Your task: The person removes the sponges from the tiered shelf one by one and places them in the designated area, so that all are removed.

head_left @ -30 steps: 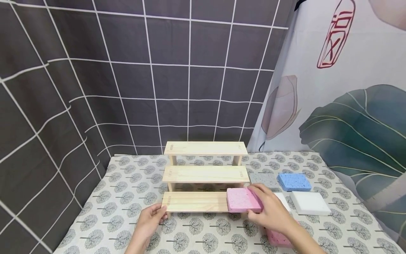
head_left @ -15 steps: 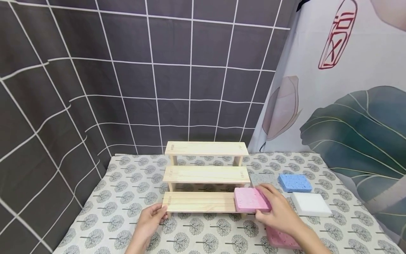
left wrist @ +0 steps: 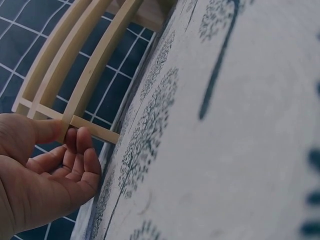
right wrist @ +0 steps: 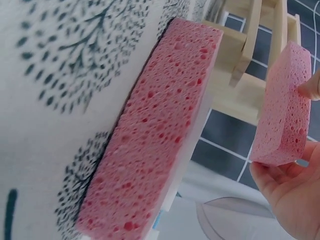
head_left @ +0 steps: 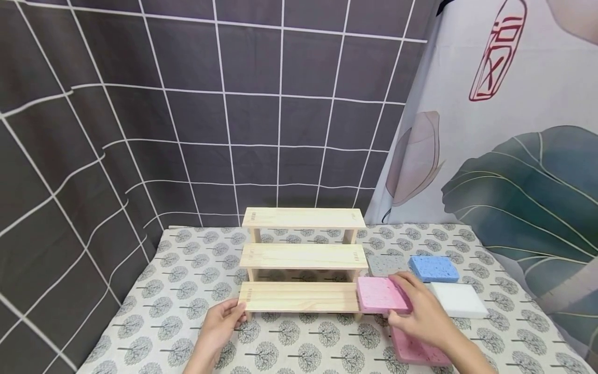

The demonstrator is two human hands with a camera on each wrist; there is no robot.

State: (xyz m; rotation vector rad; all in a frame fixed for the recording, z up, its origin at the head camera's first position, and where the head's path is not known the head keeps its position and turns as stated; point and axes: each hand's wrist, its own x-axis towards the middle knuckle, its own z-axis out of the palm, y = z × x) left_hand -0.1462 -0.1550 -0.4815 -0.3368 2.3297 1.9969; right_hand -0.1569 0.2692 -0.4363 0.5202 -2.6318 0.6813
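Note:
A three-tier wooden rack (head_left: pixel 299 297) stands on the cloth in the head view. My left hand (head_left: pixel 219 324) pinches the front left corner of its lowest shelf. In the left wrist view, thumb and fingertips meet at the shelf's end (left wrist: pixel 75 107). My right hand (head_left: pixel 422 314) grips a pink sponge (head_left: pixel 380 294) by its right side, at the right end of the lowest shelf. The right wrist view shows this sponge (right wrist: pixel 282 107) raised off the cloth between thumb and fingers. A second pink sponge (head_left: pixel 416 347) lies on the cloth below the right hand, partly covered by it.
Right of the rack lie a grey sponge (head_left: pixel 386 265), a blue sponge (head_left: pixel 433 268) and a white sponge (head_left: pixel 459 300). A tree-patterned cloth (head_left: pixel 187 280) covers the table. Dark gridded curtain (head_left: pixel 247 119) hangs behind and left, a printed white curtain (head_left: pixel 523 156) at right.
My right hand has carried the pink sponge rightward, from over the lowest shelf's right part to beyond its right end. More bare shelf shows now. My left hand has kept its hold.

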